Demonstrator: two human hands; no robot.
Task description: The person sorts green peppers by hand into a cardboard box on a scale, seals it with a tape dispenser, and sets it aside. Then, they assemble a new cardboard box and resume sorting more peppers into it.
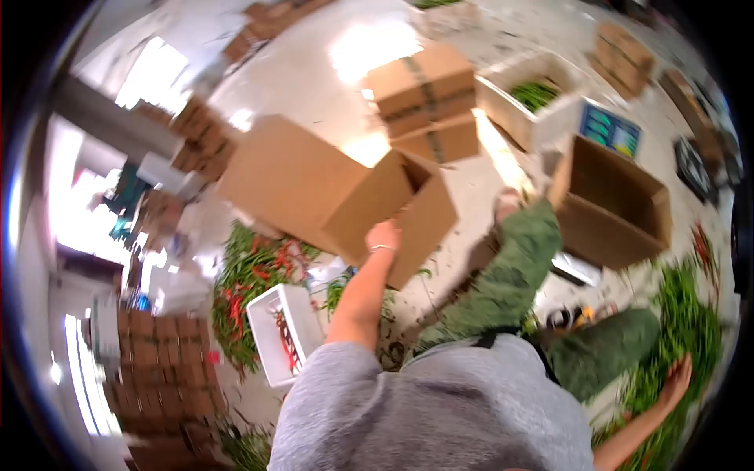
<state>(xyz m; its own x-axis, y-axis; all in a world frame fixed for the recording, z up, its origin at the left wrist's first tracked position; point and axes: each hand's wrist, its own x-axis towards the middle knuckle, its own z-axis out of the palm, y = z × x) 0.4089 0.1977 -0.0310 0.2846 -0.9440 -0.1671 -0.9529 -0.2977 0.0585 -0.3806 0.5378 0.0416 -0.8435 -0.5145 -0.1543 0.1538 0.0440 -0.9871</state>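
Note:
My left hand (384,235) is closed on the near rim of an open cardboard box (428,224), which tilts on the floor in front of me. A wide brown cardboard panel (294,177) extends to the left of that box. My right hand (677,381) is out to my right with its fingers extended, nothing in it, over a long heap of green chili peppers (682,314). Beside my left forearm is a white foam box (263,334) with a few red peppers inside. Red and green peppers (243,294) lie piled just beyond it.
Another open cardboard box (609,231) stands ahead to the right, beside my leg. Behind it are a white foam crate (577,82) of green peppers and a blue printed box (609,128). Taped cartons (424,90) stand farther ahead; stacked cartons (165,361) line the left side.

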